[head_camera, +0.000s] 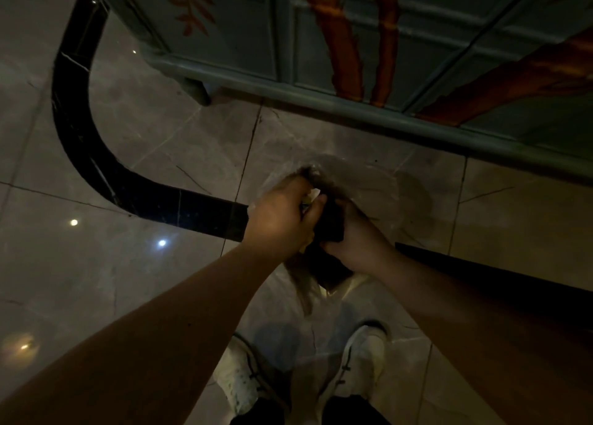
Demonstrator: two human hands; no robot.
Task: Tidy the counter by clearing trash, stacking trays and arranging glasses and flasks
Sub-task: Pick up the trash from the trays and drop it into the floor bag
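Both hands meet over the floor at the mouth of a clear plastic bag [362, 180]. My left hand [279, 219] grips the bag's gathered edge, with a scrap of pale trash [313, 195] showing between the fingers. Touching it on the right, my right hand [356, 241] is closed on a dark flat object [330, 222] that reaches down into the bag. The bag hangs down between my arms toward my shoes, and what else lies inside it is too dim to tell.
A grey-green painted cabinet [321, 55] with orange branch patterns stands just beyond the hands, raised on short legs. A curved black inlay band [83, 155] runs across the glossy tiled floor. My white shoes [359, 360] are directly below.
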